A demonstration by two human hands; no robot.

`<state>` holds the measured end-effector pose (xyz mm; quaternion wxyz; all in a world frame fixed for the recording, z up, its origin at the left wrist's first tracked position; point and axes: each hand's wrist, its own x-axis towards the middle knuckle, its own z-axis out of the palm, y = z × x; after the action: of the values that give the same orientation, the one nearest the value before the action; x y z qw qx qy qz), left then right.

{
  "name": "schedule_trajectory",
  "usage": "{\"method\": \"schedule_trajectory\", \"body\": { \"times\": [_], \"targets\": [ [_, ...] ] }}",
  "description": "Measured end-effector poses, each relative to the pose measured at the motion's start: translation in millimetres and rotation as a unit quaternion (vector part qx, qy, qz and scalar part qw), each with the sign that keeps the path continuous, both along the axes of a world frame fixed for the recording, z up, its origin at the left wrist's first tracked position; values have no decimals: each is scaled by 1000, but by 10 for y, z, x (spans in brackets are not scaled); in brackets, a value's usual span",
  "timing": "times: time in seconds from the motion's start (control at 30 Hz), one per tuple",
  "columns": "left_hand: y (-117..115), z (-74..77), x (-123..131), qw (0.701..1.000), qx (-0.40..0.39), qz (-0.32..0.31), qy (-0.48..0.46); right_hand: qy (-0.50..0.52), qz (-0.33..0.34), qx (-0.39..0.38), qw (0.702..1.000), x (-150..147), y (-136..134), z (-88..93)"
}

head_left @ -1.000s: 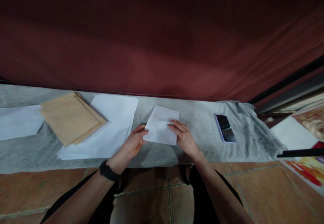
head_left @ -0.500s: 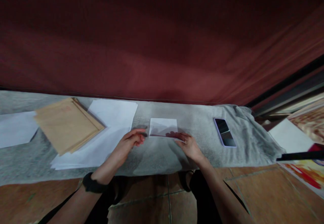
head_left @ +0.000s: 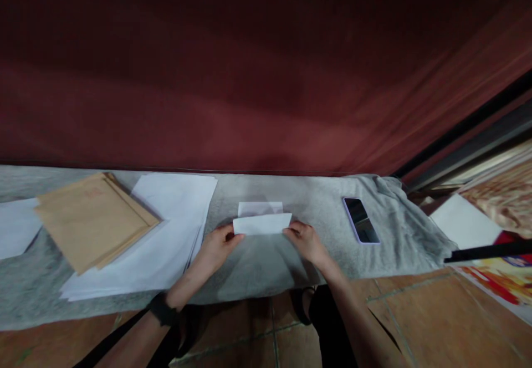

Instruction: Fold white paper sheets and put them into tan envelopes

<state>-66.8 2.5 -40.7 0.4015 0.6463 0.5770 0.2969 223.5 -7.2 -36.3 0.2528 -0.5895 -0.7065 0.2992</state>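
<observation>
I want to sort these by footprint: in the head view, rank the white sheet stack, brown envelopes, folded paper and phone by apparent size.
1. white sheet stack, though partly under the envelopes
2. brown envelopes
3. folded paper and phone look about alike; I would not rank them.

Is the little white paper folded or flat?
Folded: the white paper shows a front flap over a back layer; left hand and right hand hold its ends.

Got brown envelopes (head_left: 93, 218) stacked partly over white sheets (head_left: 166, 235) on the left, phone (head_left: 361, 220) on the grey cloth (head_left: 407, 229), right.
</observation>
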Motion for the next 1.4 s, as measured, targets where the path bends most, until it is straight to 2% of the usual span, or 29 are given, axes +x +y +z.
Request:
{"method": "schedule_trajectory", "body": {
  "times": [0.17,0.27,0.57,0.73,0.9,0.97,1.03,1.1,1.17,1.27,1.4],
  "targets": [
    [101,-94,59,999,-1,41,-18,-62,-57,-22,996,-144,53,-25],
    [121,-102,108,998,6,56,23,-103,-76,-35,991,-200,52,-19],
    [43,72,255,978,-10,59,200,-220,-113,-34,968,-308,-13,3],
    [42,134,302,969,-22,48,241,-226,-121,-29,966,-316,-31,20],
    [53,116,292,961,-20,39,271,-225,-144,-16,964,-289,-45,-28],
    [50,87,289,955,22,36,293,-221,-160,4,962,-281,-40,-50],
    [37,35,314,944,103,31,311,-204,-163,41,965,-299,-27,-67],
    [14,-53,380,933,190,13,304,-165,-129,95,973,-363,-16,-85],
    [-18,-172,483,926,246,-23,286,-121,-65,142,980,-477,-15,-111],
    [-52,-359,644,909,274,-76,304,-105,6,153,983,-693,-33,-171],
    [-26,-481,750,893,261,-96,354,-158,18,132,978,-868,-33,-256]
  ]
}}
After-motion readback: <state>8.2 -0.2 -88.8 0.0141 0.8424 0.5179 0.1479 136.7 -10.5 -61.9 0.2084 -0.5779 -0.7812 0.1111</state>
